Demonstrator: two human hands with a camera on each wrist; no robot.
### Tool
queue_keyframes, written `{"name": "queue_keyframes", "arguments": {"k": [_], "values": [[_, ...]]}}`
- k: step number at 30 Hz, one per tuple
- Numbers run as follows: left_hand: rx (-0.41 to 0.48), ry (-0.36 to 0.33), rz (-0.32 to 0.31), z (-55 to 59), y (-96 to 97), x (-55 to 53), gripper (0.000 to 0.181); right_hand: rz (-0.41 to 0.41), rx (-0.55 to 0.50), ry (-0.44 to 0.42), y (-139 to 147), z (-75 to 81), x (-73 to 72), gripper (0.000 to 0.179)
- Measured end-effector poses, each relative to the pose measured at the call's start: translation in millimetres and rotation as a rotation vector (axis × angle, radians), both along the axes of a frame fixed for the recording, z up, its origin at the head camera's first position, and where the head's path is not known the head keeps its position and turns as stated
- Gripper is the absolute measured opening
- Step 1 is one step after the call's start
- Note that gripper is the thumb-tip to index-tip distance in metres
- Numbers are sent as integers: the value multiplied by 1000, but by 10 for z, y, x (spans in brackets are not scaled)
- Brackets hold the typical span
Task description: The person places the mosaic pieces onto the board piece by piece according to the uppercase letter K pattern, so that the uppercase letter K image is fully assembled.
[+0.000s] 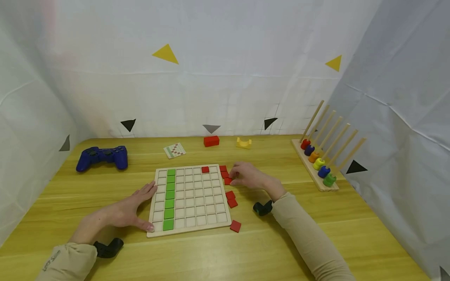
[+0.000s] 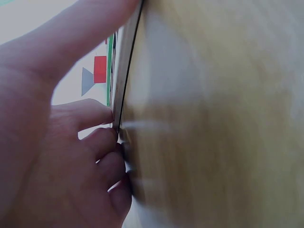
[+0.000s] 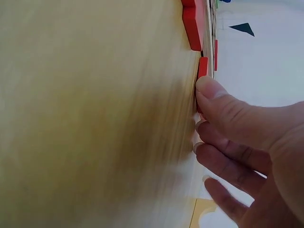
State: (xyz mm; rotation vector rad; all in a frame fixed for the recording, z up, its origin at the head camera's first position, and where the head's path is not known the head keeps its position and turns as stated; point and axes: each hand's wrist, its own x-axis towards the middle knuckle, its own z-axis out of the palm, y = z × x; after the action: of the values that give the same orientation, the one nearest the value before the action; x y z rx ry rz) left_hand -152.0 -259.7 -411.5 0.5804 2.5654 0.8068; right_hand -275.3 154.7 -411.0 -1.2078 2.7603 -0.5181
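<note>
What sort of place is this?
Likely a small makeshift recording booth: white sheeting on three sides of a wooden table, with yellow triangles, possibly tracking markers, on the back sheet.

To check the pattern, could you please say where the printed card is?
In the head view, the card lies left of centre beyond the board, between the blue controller and red block.

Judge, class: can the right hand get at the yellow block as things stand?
Probably yes: the right hand, at a red tile, has only bare tabletop between it and the yellow block.
</note>
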Motion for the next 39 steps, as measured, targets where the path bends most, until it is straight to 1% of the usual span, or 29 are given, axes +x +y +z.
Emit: {"name": "queue_keyframes", "arguments": {"k": [5, 9, 11, 13, 18, 21, 26, 29, 33, 36, 39], "values": [[-2, -14, 2, -13, 3, -9, 125, -37, -51, -63, -9, 95, 13, 20], [7, -23, 7, -22, -6, -15, 125, -19, -79, -51, -114, 213, 14, 22], [2, -25, 12, -23, -14, -16, 125, -2, -76, -33, -195, 276, 17, 22], [-3, -23, 14, -27, -25, -17, 126, -3, -69, -28, -290, 346, 29, 22], [-3, -14, 10, -39, -29, -17, 125, -17, -48, -45, -524, 493, 55, 23], [3, -14, 7, -32, -16, -11, 125, -13, -31, -49, -638, 541, 60, 23], [7, -15, 2, -9, -1, -7, 124, 6, 3, -38, -806, 546, 42, 24], [2, -21, 3, -8, -1, -10, 124, 5, 2, -64, -894, 517, 29, 25], [0, -25, 0, -12, 1, -10, 124, -5, 15, -75, -976, 424, 18, 25], [5, -23, -2, -9, 3, -8, 124, -6, 35, -65, -1015, 350, 10, 25], [3, -20, 1, -5, 4, -5, 124, -24, 41, -80, -1042, 300, 8, 24]]}}
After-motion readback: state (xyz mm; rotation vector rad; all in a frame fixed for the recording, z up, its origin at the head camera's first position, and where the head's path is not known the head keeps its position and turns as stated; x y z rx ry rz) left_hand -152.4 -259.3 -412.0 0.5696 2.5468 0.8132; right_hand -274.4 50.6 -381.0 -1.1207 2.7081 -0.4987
